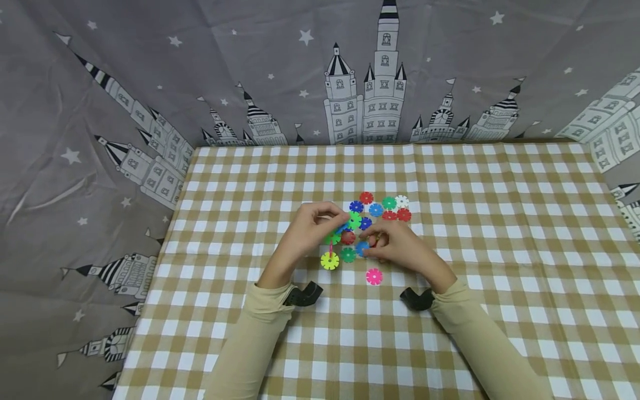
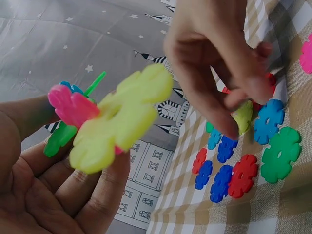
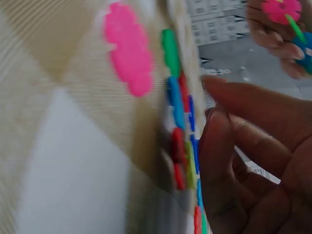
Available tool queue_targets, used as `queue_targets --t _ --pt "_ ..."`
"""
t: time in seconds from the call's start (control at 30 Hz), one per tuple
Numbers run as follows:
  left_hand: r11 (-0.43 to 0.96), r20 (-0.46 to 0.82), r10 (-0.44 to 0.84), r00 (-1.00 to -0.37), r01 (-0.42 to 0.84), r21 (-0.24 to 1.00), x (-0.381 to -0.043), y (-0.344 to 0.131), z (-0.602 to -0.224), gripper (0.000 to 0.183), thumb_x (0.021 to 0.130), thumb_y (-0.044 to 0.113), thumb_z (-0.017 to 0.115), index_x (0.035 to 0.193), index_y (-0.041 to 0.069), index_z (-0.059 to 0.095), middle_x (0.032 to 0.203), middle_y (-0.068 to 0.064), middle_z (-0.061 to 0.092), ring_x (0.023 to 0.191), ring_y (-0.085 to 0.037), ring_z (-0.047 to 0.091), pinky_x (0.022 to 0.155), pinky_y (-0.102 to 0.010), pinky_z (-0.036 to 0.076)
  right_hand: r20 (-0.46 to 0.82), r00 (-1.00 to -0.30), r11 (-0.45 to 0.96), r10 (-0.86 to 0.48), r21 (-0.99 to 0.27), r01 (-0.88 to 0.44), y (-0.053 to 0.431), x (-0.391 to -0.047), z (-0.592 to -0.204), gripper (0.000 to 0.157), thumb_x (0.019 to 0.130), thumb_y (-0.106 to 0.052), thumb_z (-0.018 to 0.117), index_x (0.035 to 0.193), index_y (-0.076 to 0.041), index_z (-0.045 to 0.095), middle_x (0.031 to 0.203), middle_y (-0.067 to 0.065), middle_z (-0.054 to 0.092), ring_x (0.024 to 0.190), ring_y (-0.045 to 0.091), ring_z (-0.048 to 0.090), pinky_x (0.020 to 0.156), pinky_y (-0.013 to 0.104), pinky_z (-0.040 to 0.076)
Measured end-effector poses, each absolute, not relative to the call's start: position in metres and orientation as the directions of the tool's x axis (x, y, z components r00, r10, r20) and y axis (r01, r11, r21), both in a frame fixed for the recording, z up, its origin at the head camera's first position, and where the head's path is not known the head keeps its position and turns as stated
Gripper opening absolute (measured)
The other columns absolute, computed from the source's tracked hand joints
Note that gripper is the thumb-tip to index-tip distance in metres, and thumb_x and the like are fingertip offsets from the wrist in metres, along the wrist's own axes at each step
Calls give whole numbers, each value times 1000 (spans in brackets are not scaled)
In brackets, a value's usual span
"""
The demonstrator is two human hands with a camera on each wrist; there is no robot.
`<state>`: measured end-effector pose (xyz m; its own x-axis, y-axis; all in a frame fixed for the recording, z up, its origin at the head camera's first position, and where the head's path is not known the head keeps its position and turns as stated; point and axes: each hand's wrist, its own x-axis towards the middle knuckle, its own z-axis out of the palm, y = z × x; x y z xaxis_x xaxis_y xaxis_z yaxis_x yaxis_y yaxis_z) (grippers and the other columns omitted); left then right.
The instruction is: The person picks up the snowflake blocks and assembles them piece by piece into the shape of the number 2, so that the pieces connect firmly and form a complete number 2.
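My left hand [image 1: 316,222] holds a small cluster of notched plastic flower discs slotted together above the table. In the left wrist view, the cluster shows a yellow disc [image 2: 122,117], a pink disc [image 2: 73,106], a green disc [image 2: 59,139] and a bit of blue. Over the loose discs hovers my right hand [image 1: 400,241], its fingers bent and nothing visible between thumb and forefinger. A blue disc [image 1: 363,249] lies just under its fingertips. Beside that are a dark green disc [image 1: 348,255] and a red disc [image 1: 348,238].
Several more discs lie behind the hands, among them a white disc [image 1: 401,201] and a red disc [image 1: 366,198]. A loose pink disc [image 1: 374,276] lies nearer me. The checked tablecloth [image 1: 225,233] ends at a grey castle-print curtain [image 1: 280,66].
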<state>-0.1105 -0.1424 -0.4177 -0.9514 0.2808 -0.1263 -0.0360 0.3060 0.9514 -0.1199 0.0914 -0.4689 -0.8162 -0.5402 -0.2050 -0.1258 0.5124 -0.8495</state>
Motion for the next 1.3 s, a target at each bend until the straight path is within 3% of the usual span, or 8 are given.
queue_targets --t 0.17,0.4,0.6,0.83,1.0,1.13,1.3 --pt "305 -131 282 -950 -40 951 -111 -142 -418 20 100 26 69 102 8 77 104 -8 76 79 -26 76 68 -24 55 -200 -820 612 -537 -761 -215 87 -121 -473 28 86 -18 85 110 -8 74 78 0 62 63 12 54 60 26 48" --pt "270 -146 284 -948 -67 961 -109 -142 -416 21 100 27 71 101 7 77 99 -9 76 89 -41 75 71 -25 56 -205 -814 624 -543 -748 -228 86 -123 -471 23 83 -15 87 101 -10 74 78 1 60 68 14 51 62 26 44" --pt "263 -142 286 -948 -65 963 -110 -144 -416 21 100 27 70 101 7 77 99 -8 76 91 -46 74 73 -25 56 -215 -828 614 -518 -767 -185 89 -123 -472 24 83 -17 88 96 -12 69 83 3 64 72 15 57 65 27 49" --pt "277 -130 290 -948 -46 960 -111 -144 -420 19 100 24 69 101 6 76 104 -9 76 89 -43 74 78 -25 56 -196 -842 482 -502 -872 -85 98 -120 -474 12 93 -14 78 101 -7 71 88 7 74 73 17 69 67 27 60" --pt "295 -133 284 -950 -45 954 -113 -142 -422 19 100 24 70 100 7 76 104 -9 76 83 -34 76 75 -25 57 -163 -885 316 -436 -949 19 106 -113 -469 18 94 -13 76 107 -1 73 94 15 78 78 25 77 70 33 64" --pt "301 -123 288 -950 -33 953 -113 -144 -422 20 100 25 70 100 6 76 104 -10 76 83 -33 76 77 -24 57 -99 -925 225 -366 -974 16 108 -109 -460 22 93 -12 78 108 3 71 96 17 77 82 17 77 75 28 63" --pt "293 -139 273 -952 -56 955 -113 -144 -422 20 100 25 70 101 6 77 104 -10 75 91 -42 75 76 -25 58 -36 -947 145 -318 -989 -12 107 -105 -455 20 91 -6 78 104 5 69 93 11 76 82 8 76 75 24 63"
